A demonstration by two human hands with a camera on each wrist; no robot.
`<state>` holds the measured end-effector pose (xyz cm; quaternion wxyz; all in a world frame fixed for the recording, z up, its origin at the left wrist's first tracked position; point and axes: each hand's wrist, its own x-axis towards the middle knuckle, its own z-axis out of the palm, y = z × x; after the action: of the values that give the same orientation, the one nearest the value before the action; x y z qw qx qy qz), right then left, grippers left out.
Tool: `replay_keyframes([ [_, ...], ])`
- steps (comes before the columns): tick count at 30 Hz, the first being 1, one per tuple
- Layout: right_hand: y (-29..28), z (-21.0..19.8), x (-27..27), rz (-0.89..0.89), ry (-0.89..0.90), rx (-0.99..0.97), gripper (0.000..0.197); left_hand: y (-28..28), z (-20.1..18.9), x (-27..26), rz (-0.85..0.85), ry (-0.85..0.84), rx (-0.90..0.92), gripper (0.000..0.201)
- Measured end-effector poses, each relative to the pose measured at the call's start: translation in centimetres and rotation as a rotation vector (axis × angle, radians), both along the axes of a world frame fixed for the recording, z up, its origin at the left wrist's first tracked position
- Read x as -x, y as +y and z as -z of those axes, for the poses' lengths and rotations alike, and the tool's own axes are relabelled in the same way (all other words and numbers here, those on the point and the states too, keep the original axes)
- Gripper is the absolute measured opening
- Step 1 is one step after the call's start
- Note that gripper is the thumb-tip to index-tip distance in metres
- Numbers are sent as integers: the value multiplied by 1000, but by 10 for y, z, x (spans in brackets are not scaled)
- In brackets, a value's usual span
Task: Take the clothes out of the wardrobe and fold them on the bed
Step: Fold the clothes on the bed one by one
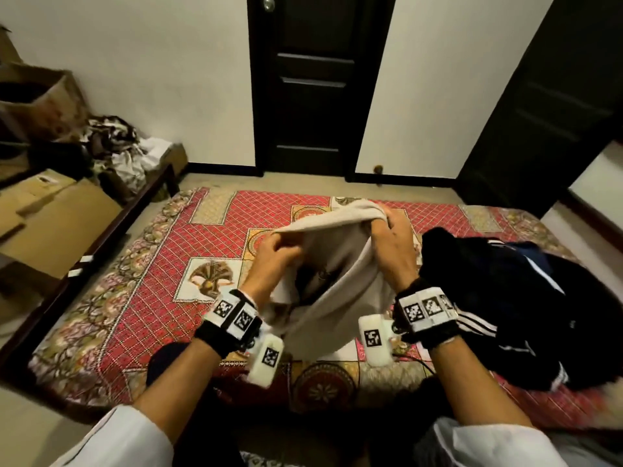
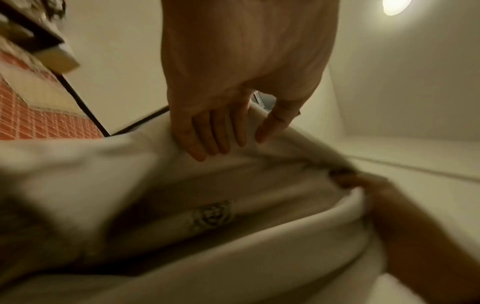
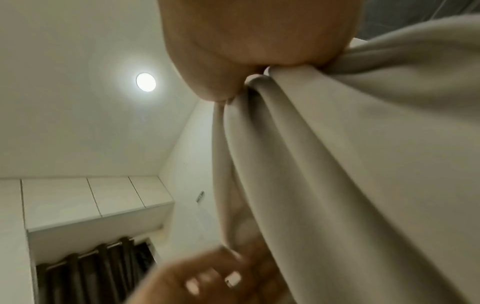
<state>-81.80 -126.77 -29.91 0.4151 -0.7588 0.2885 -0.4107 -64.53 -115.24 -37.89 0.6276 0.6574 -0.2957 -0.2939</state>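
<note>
No readable text; only square coded markers on wrist bands (image 1: 236, 315), not legible.

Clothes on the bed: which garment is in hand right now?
The beige garment, held above the bed by the left hand and right hand. The dark clothes pile lies untouched at right.
</note>
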Motion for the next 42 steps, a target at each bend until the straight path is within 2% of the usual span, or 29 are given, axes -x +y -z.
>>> replay_keyframes([
  [3, 16, -25, 8, -174, -2, 40, 31, 3, 43, -9, -198, -195, -160, 48],
  [5, 24, -34, 14, -223, 11, 64, 28, 1, 59, -16, -310, -249, -229, 66],
  [7, 28, -40, 21, -256, -6, 44, 29, -2, 64, -18, -327, -288, -243, 77],
  [8, 28, -44, 25, -263, -3, 36, 29, -4, 65, -20, -257, -316, -216, 74],
  [9, 27, -47, 30, -268, 1, 38, 29, -7, 64, -23, -168, -326, -172, 61],
  [11, 23, -56, 41, -255, 9, 73, 30, -13, 56, -33, -100, -292, -134, 21],
  [12, 18, -61, 47, -229, 11, 106, 31, -14, 49, -39, -138, -280, -116, 26],
  [14, -1, -69, 58, -97, 42, 208, 29, -18, 22, -60, -262, -231, -73, 33],
  [16, -27, -74, 66, 82, 143, 329, 27, -17, -31, -83, -357, -307, -2, 31],
  [19, -59, -85, 66, 275, 296, 450, 25, -22, -127, -118, -355, -486, 192, 26],
  [21, -73, -101, 59, 402, 300, 474, 22, -24, -184, -131, -354, -543, 295, 19],
  [23, -83, -119, 51, 509, 261, 484, 26, -19, -229, -133, -330, -639, 320, 15],
  [26, -91, -135, 46, 565, 257, 495, 41, -9, -261, -134, -301, -860, 223, 20],
  [29, -90, -130, 47, 516, 253, 475, 49, 0, -246, -140, -346, -980, 64, 27],
  [33, -66, -89, 44, 235, 269, 365, 21, 10, -171, -154, -355, -827, -208, 33],
  [36, -57, -57, 43, 150, 352, 322, 30, 18, -113, -152, -260, -770, -369, 32],
  [39, -70, -36, 48, 161, 305, 210, 36, 25, -86, -155, -242, -701, -406, 27],
  [42, -83, -29, 53, 174, 209, 102, 42, 31, -88, -162, -263, -623, -367, 38],
])
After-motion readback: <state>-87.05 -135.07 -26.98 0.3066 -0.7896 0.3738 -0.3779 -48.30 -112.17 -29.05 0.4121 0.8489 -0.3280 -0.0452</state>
